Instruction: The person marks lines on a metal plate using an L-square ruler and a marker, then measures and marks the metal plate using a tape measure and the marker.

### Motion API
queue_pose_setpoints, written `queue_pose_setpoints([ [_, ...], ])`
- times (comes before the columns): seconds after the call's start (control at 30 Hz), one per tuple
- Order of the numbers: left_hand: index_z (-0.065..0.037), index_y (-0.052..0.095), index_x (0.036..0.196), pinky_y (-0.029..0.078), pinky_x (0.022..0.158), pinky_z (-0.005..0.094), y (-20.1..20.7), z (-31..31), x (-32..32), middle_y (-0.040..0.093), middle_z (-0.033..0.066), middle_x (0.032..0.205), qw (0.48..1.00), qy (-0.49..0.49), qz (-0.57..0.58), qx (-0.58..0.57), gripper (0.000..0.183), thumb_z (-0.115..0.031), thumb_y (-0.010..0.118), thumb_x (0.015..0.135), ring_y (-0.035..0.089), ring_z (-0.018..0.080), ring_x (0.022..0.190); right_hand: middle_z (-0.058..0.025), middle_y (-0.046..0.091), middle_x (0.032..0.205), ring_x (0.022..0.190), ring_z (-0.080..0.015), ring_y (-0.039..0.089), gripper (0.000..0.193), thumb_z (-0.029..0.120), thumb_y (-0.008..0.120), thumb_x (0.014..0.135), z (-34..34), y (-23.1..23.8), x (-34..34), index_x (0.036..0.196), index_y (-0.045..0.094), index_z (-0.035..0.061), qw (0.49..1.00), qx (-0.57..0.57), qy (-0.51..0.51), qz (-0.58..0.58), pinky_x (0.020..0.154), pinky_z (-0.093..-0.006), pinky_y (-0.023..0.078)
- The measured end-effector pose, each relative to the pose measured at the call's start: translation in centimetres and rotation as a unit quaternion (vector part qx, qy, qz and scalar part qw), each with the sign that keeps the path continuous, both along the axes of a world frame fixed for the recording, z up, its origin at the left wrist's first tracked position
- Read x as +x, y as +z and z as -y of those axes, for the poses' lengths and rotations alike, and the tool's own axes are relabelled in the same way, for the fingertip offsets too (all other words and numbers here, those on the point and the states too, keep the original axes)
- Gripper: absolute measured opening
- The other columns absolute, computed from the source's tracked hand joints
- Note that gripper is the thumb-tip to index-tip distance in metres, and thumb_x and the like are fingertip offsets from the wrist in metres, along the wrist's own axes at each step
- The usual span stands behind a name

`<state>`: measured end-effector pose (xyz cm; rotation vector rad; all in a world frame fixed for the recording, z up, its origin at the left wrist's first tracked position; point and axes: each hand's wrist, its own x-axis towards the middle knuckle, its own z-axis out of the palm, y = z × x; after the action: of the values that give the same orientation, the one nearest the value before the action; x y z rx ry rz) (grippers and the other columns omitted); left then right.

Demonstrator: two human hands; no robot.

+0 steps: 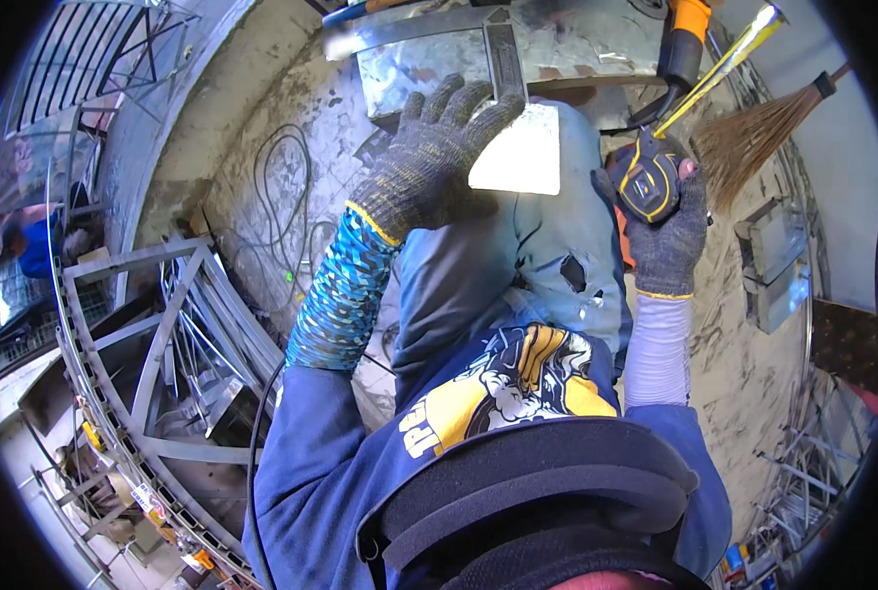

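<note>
My left hand [429,162], in a dark grey knit glove, is over my thigh. Its outer fingers spread apart, while index finger and thumb lie on either side of a bright white flat plate [523,152]. The plate is washed out by glare, and part of the grip is hidden. The index fingertip is beside the lower end of a dark metal bar [503,59]. My gloved right hand [670,226] is closed around a black and yellow tape measure [647,182]. Its yellow blade [719,74] sticks out to the upper right.
A grey metal sheet [419,74] and an orange-and-black power tool [685,44] lie ahead. To the right are a broom [768,128] and a metal box [778,261]. A cable [282,187] loops on the floor. Welded metal frames [169,344] crowd the left.
</note>
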<state>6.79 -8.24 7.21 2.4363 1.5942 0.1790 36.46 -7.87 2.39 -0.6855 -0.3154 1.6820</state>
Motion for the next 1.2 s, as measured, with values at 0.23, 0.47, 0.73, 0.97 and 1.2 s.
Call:
queue_pose_setpoints([
  [0.23,-0.015,0.046,0.152,0.035,0.116,0.0572,-0.7,-0.9,-0.2,0.048,0.0190,0.149,0.998,-0.021,0.053,0.035,0.101,-0.033,0.090,0.064,0.043,0.0419,0.141,-0.0159,0.065,0.127,0.116,-0.0353,0.064,0.054,0.046,0.058,0.102,0.2,-2.1,-2.0,0.136,0.057,0.0052,0.998,0.013,-0.039,0.052,0.097,-0.0639,0.053],
  [0.47,-0.014,0.053,0.147,0.040,0.113,0.0524,0.4,-0.7,0.2,0.053,0.0192,0.145,0.997,-0.036,0.049,0.049,0.094,-0.034,0.091,0.063,0.050,0.0406,0.134,-0.0162,0.064,0.128,0.118,-0.0344,0.063,0.055,0.048,0.056,0.102,0.2,-2.3,-1.7,0.138,0.055,0.0063,1.000,-0.015,-0.011,-0.013,0.098,-0.0630,0.052],
  [0.73,-0.010,0.055,0.144,0.043,0.112,0.0497,0.9,-1.3,-1.2,0.056,0.0177,0.142,0.993,-0.034,0.111,0.027,0.091,-0.032,0.094,0.065,0.052,0.0390,0.133,-0.0182,0.061,0.136,0.125,-0.0332,0.058,0.067,0.051,0.054,0.101,0.0,-2.6,-1.8,0.141,0.052,-0.0032,0.994,-0.042,-0.067,0.079,0.111,-0.0565,0.044],
  [0.97,-0.005,0.057,0.141,0.049,0.105,0.0394,-0.4,-3.1,-6.3,0.062,0.0129,0.130,0.950,0.077,0.296,0.068,0.090,-0.025,0.099,0.064,0.060,0.0265,0.121,-0.0167,0.064,0.130,0.121,-0.0340,0.061,0.060,0.048,0.060,0.099,-0.1,-3.4,-0.9,0.136,0.057,0.0009,0.999,0.002,-0.028,0.037,0.103,-0.0576,0.049],
  [1.2,-0.006,0.062,0.134,0.052,0.091,0.0377,-3.4,-5.2,-11.1,0.064,0.0119,0.118,0.972,0.156,0.153,0.091,0.081,-0.031,0.096,0.065,0.061,0.0236,0.098,-0.0144,0.060,0.139,0.126,-0.0333,0.058,0.068,0.054,0.052,0.101,0.4,-3.4,-0.9,0.144,0.052,0.0003,0.999,0.000,-0.009,0.031,0.106,-0.0631,0.045],
])
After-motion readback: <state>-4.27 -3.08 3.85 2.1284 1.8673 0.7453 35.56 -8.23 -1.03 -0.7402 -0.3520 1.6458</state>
